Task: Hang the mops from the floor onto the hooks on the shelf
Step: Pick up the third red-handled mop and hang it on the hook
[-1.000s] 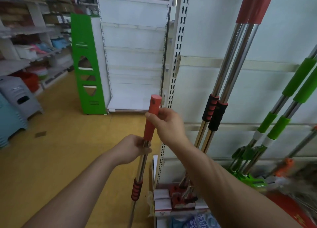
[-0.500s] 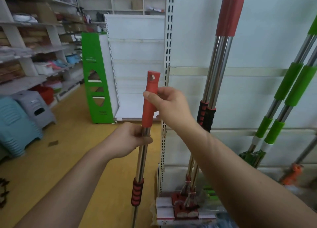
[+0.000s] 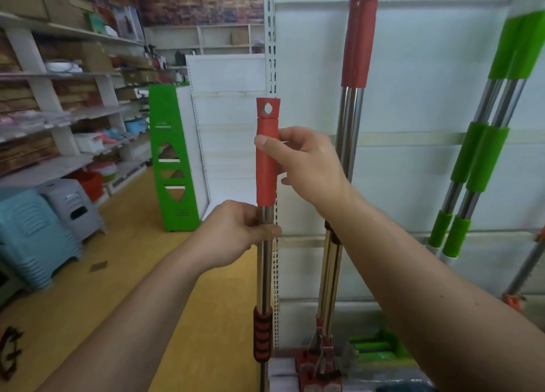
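Mop (image 3: 263,288) raised higher, now upright. Left hand (image 3: 236,232) grasps its steel shaft (image 3: 263,262); right hand (image 3: 306,164) grasps the red foam grip (image 3: 267,182) above.

Held mop (image 3: 267,161) stands upright at centre, in front of the shelf's slotted upright (image 3: 271,52). Right hand (image 3: 306,164) grips its top; left hand (image 3: 236,232) grips the shaft just below. To the right, a pair of mops (image 3: 355,52) hangs against the shelf back panel (image 3: 427,111); a second pair (image 3: 501,82) is farther right. Stacked stools (image 3: 35,232) stand on the floor (image 3: 103,288), far left.
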`<state>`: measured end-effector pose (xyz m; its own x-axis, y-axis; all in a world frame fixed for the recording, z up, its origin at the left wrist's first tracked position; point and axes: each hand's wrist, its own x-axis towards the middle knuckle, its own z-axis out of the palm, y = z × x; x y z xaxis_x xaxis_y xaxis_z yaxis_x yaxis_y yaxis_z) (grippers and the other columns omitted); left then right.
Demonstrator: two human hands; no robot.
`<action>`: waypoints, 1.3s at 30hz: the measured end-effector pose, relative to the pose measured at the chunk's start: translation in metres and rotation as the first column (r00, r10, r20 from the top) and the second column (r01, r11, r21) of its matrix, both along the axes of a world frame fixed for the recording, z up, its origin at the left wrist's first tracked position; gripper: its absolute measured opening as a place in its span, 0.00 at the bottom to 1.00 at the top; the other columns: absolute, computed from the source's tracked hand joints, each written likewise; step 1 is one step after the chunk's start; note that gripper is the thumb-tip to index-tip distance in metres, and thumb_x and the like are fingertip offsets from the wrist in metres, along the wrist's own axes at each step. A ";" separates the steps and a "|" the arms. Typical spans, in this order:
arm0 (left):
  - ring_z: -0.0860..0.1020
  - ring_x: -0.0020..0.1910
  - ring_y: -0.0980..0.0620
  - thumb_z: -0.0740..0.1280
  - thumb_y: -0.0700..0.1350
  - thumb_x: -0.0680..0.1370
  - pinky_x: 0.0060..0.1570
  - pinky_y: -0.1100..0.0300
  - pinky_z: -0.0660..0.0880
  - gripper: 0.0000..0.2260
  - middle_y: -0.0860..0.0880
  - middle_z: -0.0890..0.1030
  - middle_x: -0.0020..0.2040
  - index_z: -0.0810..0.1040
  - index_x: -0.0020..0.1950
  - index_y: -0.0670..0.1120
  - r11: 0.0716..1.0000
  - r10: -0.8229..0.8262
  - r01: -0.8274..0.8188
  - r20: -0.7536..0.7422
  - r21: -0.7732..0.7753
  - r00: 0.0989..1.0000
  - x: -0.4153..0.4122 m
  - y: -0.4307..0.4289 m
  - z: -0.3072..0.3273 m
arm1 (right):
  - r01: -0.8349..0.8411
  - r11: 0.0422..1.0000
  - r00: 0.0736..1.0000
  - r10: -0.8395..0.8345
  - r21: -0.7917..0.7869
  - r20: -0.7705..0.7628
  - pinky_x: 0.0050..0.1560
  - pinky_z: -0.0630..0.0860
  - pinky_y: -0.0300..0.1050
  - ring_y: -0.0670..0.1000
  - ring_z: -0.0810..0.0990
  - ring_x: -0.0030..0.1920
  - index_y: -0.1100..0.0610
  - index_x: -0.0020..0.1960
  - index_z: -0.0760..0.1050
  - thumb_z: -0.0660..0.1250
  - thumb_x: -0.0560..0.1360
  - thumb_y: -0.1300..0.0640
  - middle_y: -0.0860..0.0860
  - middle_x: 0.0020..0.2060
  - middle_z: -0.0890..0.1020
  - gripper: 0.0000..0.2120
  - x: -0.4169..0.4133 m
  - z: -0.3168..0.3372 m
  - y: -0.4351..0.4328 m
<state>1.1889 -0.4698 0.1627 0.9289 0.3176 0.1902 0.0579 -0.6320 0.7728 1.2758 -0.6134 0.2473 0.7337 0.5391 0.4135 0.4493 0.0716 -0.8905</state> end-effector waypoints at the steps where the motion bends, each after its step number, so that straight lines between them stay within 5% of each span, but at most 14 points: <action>1: 0.82 0.47 0.36 0.74 0.63 0.69 0.49 0.39 0.80 0.22 0.38 0.84 0.44 0.85 0.45 0.44 1.000 -0.007 0.007 0.009 -0.005 1.000 0.002 -0.005 0.002 | 0.008 1.000 1.000 -0.008 0.003 0.015 0.49 0.83 0.45 0.47 0.86 0.44 0.49 0.52 0.82 0.72 0.78 0.46 0.50 0.45 0.88 0.08 0.001 0.002 -0.005; 5: 0.83 0.43 0.42 0.74 0.61 0.71 0.49 0.41 0.81 0.16 0.43 0.85 0.40 0.85 0.43 0.48 0.999 -0.039 0.039 0.038 -0.021 0.999 0.011 -0.026 0.011 | 0.066 0.998 0.996 -0.067 0.023 0.056 0.51 0.85 0.54 0.53 0.87 0.45 0.48 0.51 0.83 0.73 0.77 0.45 0.52 0.44 0.89 0.08 0.006 0.009 -0.023; 8: 0.82 0.45 0.38 0.72 0.66 0.66 0.50 0.40 0.80 0.25 0.38 0.85 0.43 0.84 0.44 0.44 0.998 -0.054 0.056 0.061 -0.026 0.997 0.019 -0.044 0.020 | 0.076 0.996 0.996 -0.078 0.047 0.050 0.45 0.83 0.45 0.48 0.88 0.42 0.50 0.55 0.83 0.73 0.77 0.44 0.49 0.43 0.89 0.12 0.013 0.016 -0.036; 13: 0.85 0.39 0.49 0.74 0.62 0.70 0.44 0.50 0.81 0.11 0.47 0.87 0.39 0.85 0.42 0.55 0.995 -0.091 0.096 0.114 -0.038 0.989 0.037 -0.065 0.035 | 0.107 0.989 0.993 -0.111 0.099 0.038 0.33 0.77 0.31 0.40 0.86 0.38 0.52 0.59 0.80 0.74 0.76 0.43 0.47 0.45 0.88 0.16 0.026 0.031 -0.058; 19: 0.86 0.39 0.56 0.75 0.58 0.73 0.42 0.55 0.81 0.07 0.56 0.88 0.39 0.87 0.43 0.55 0.990 -0.134 0.138 0.180 -0.007 0.974 0.056 -0.094 0.061 | 0.138 0.975 0.984 -0.155 0.174 0.086 0.52 0.86 0.51 0.48 0.88 0.49 0.54 0.60 0.81 0.73 0.78 0.45 0.50 0.50 0.88 0.16 0.036 0.054 -0.087; 23: 0.86 0.43 0.48 0.75 0.59 0.73 0.46 0.48 0.82 0.12 0.51 0.88 0.41 0.87 0.47 0.52 0.987 -0.158 0.157 0.194 0.020 0.968 0.066 -0.108 0.080 | 0.156 0.962 0.977 -0.183 0.224 0.105 0.47 0.85 0.49 0.48 0.88 0.44 0.55 0.55 0.82 0.73 0.78 0.49 0.52 0.46 0.89 0.11 0.040 0.074 -0.106; 29: 0.85 0.41 0.44 0.75 0.62 0.68 0.44 0.48 0.81 0.13 0.46 0.87 0.39 0.87 0.43 0.54 0.982 -0.184 0.189 0.248 0.001 0.951 0.080 -0.123 0.101 | 0.175 0.947 0.968 -0.216 0.270 0.131 0.53 0.84 0.62 0.58 0.88 0.47 0.58 0.58 0.82 0.72 0.79 0.50 0.57 0.47 0.88 0.13 0.043 0.096 -0.122; 31: 0.85 0.39 0.48 0.76 0.59 0.70 0.42 0.51 0.82 0.06 0.49 0.87 0.38 0.86 0.41 0.59 0.981 -0.191 0.195 0.271 0.010 0.944 0.082 -0.127 0.108 | 0.177 0.943 0.965 -0.222 0.281 0.139 0.51 0.85 0.61 0.56 0.88 0.45 0.59 0.58 0.83 0.72 0.79 0.51 0.57 0.46 0.88 0.13 0.044 0.102 -0.126; 35: 0.84 0.42 0.41 0.73 0.65 0.64 0.46 0.42 0.82 0.19 0.43 0.86 0.38 0.86 0.41 0.51 0.984 -0.178 0.178 0.299 0.028 0.937 0.086 -0.133 0.121 | 0.174 0.938 0.957 -0.232 0.298 0.172 0.47 0.85 0.56 0.53 0.88 0.42 0.58 0.57 0.83 0.71 0.80 0.51 0.57 0.46 0.89 0.11 0.047 0.113 -0.129; 39: 0.84 0.42 0.40 0.73 0.66 0.63 0.47 0.40 0.82 0.20 0.43 0.86 0.38 0.85 0.40 0.50 0.983 -0.182 0.180 0.303 0.034 0.935 0.087 -0.134 0.121 | 0.176 0.939 0.953 -0.238 0.296 0.188 0.48 0.86 0.51 0.53 0.88 0.44 0.58 0.58 0.83 0.71 0.80 0.51 0.56 0.46 0.89 0.13 0.049 0.113 -0.129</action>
